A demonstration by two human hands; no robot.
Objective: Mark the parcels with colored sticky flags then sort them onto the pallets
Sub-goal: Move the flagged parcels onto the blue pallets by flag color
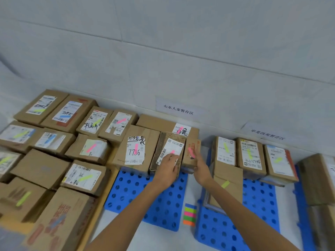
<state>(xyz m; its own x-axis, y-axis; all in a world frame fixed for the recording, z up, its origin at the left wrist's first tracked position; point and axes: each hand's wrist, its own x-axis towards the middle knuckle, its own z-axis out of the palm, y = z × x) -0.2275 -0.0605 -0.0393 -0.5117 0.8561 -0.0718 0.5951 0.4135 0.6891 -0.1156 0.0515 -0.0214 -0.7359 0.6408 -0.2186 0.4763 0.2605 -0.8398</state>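
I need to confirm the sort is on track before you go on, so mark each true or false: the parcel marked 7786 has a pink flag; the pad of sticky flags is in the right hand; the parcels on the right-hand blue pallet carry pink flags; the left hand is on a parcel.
1. The parcel marked 7786 has a pink flag. True.
2. The pad of sticky flags is in the right hand. False: it lies between the two blue pallets.
3. The parcels on the right-hand blue pallet carry pink flags. False: theirs are yellow-green.
4. The left hand is on a white-labelled parcel. True.
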